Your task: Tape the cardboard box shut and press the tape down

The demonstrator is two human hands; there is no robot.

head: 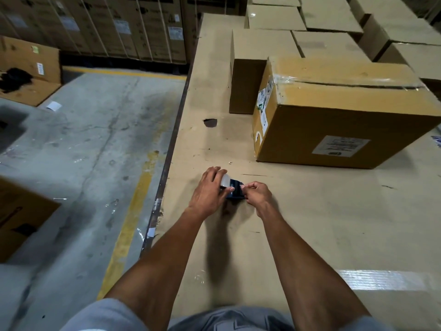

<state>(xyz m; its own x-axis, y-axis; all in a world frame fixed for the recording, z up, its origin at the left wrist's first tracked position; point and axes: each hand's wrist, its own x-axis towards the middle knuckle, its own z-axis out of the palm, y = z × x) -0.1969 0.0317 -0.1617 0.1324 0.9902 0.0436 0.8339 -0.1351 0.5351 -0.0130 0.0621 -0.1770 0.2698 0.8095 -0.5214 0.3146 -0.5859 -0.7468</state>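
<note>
A: Where is everything right now?

B: Both hands are at the centre of the frame, low over the cardboard-covered bench (310, 223). The left hand (210, 189) wraps around a tape dispenser (232, 191), fingers curled over the clear roll. The right hand (257, 193) has its fingers pinched narrow at the dispenser's edge, seemingly on the loose end of the tape, though that end is too small to make out.

A: And the cardboard box?

B: The cardboard box (334, 111) sits in the upper right of the frame, well apart from the hands. Its top seam shows a dark gap, with some clear tape already across the near end.

A: So what makes this step go well?

B: I'd judge the job now is freeing a clean tape end. Peel it straight and flat so it doesn't fold onto itself, keep the roll steady in the left hand, and only then carry it to the box. Start the strip down the side, run it along the seam, then rub it flat.
</note>
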